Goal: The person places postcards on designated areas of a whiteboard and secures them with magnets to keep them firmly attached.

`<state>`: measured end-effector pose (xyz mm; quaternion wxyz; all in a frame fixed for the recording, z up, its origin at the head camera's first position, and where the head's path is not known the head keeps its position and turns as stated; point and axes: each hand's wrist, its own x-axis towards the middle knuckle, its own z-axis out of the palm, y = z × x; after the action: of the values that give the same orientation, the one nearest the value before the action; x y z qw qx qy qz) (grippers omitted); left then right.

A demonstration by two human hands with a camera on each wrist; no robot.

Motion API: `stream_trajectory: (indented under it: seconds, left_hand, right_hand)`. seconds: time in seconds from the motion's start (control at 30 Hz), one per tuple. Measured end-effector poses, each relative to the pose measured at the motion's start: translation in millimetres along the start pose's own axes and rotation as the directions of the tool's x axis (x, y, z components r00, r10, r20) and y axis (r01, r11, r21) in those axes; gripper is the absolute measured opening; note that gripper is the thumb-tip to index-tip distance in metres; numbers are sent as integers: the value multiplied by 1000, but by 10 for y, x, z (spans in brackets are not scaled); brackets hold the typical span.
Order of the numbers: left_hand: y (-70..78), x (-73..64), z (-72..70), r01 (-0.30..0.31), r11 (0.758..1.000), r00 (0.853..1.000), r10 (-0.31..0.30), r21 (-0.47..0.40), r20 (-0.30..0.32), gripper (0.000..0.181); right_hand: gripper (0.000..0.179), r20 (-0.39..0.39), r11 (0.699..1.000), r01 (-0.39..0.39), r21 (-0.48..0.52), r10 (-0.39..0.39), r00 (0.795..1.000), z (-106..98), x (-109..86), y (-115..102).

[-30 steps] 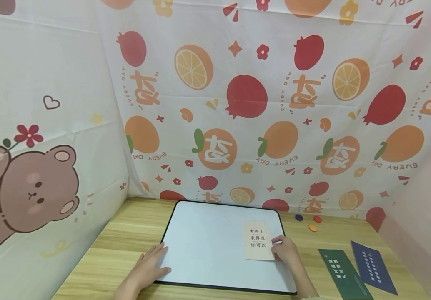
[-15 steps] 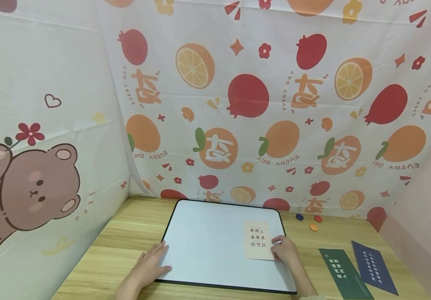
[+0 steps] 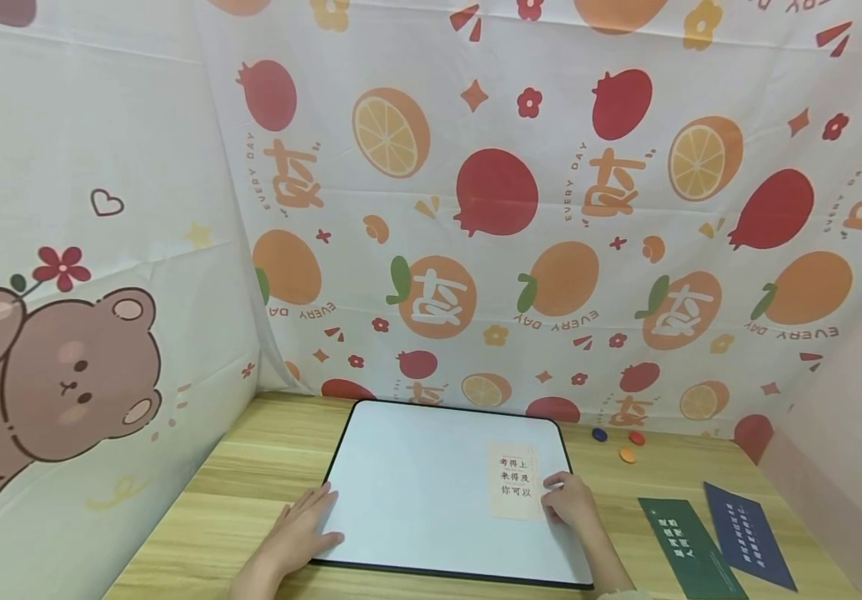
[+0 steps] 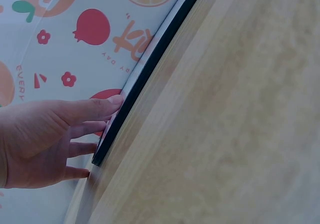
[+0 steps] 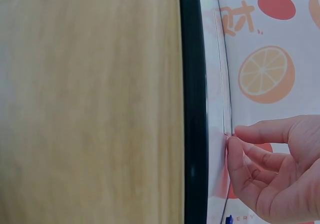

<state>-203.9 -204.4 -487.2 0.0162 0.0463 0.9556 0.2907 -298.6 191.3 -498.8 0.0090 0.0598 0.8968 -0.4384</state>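
Note:
A whiteboard [image 3: 416, 492] with a black frame lies on the wooden table. My left hand [image 3: 296, 533] rests at its left edge, fingers spread and fairly straight; in the left wrist view that hand [image 4: 55, 139] overlaps the dark frame [image 4: 145, 78]. On the right part of the board is a cream card [image 3: 513, 479] printed with dark Chinese characters. With thumb and forefinger, my right hand [image 3: 569, 500] pinches the card's right edge. The right wrist view shows the fingertips of this hand [image 5: 280, 169] meeting at a thin edge, just beyond the board's frame [image 5: 194, 108].
Right of the board lie a green card [image 3: 689, 546] and a blue card [image 3: 749, 533]. Behind them sit a blue disc [image 3: 599, 434], a red disc [image 3: 637, 437] and an orange disc [image 3: 627, 456]. A fruit-print cloth [image 3: 498, 350] hangs close behind the board.
The cream card looks paler, and its printed lines sit slightly lower than half a second ago. Both hands stay in the same places.

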Motion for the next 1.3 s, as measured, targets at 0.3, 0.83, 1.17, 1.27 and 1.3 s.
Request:
stream_trajectory:
  seconds: [0.3, 0.83, 1.17, 1.27, 1.3]
  left_hand:
    - [16, 10, -4, 1, 1000, 1000, -1, 16, 3, 62]
    - [-6, 11, 8, 2, 1000, 1000, -2, 8, -5, 60]
    - [-5, 8, 3, 3, 1000, 1000, -3, 8, -1, 60]
    - [-2, 10, 1, -2, 1000, 1000, 2, 9, -1, 61]
    - [-1, 12, 0, -4, 1000, 1000, 4, 12, 0, 60]
  right_hand:
    - [28, -2, 1000, -16, -9, 16, 1000, -19, 8, -3]
    - [24, -75, 998, 31, -46, -34, 997, -289, 130, -37]
    - [25, -104, 970, 130, -203, -153, 983, -533, 269, 30]
    - [26, -95, 968, 151, -202, -173, 980, -608, 307, 36]
    - [26, -94, 966, 162, -202, -184, 978, -630, 326, 42]
